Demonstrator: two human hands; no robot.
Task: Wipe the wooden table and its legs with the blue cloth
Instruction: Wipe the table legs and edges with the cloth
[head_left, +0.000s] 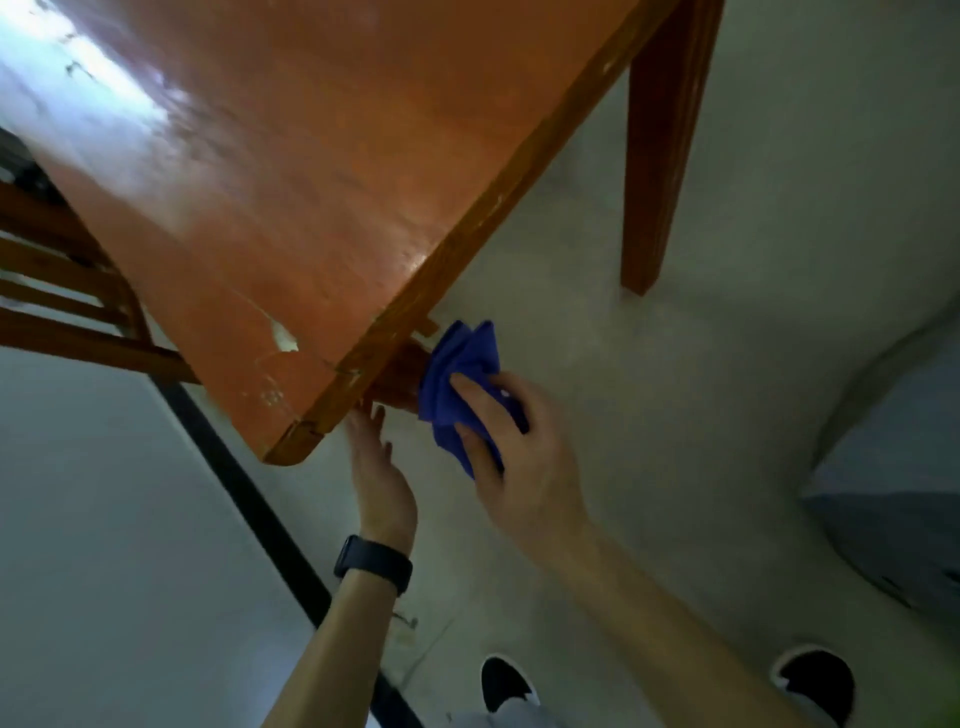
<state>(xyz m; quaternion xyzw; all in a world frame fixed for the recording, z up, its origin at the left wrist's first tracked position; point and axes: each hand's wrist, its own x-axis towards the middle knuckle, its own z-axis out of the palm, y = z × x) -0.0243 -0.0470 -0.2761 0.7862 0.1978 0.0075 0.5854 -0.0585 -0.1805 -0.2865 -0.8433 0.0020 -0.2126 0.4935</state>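
Note:
The wooden table (291, 171) fills the upper left, its reddish top glossy and chipped near the closest corner. My right hand (519, 457) grips the bunched blue cloth (457, 384) and holds it against the wooden frame just under the table's edge near that corner. My left hand (382, 478), with a black band on the wrist, reaches up with straight fingers that touch the underside of the corner. A far table leg (657, 156) stands at the upper right. The near leg is mostly hidden by the cloth and tabletop.
A wooden chair (62, 291) stands at the left beside the table. A black line (249, 499) runs across the pale floor. My two dark shoes (506, 686) show at the bottom. A grey object (893, 493) sits at the right edge.

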